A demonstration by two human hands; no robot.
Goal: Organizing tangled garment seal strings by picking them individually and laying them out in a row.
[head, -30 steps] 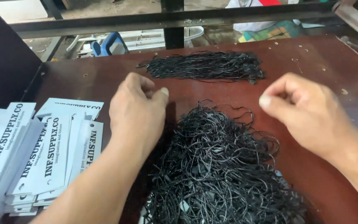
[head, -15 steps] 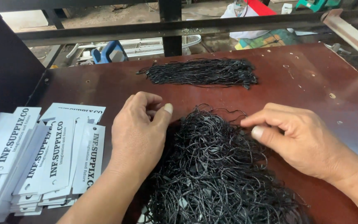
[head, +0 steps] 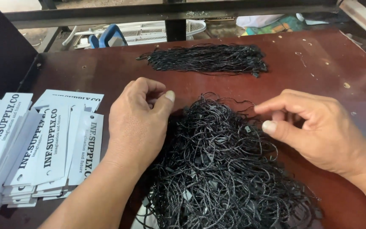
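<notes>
Brown table, left hand curled on black cord heap, right hand pinching a strand (loosely)

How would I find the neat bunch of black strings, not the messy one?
Look at the dark red table. At its far edge lies the neat bunch, beyond both hands. Its strings lie straight, side by side, while the messy pile between the hands is tangled.

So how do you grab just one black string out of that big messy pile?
Probably pinch a loose loop sticking out at the tangled pile's far edge, coming from above. There strands poke free, while the middle is knotted together. The right hand reaches at that edge.
</notes>
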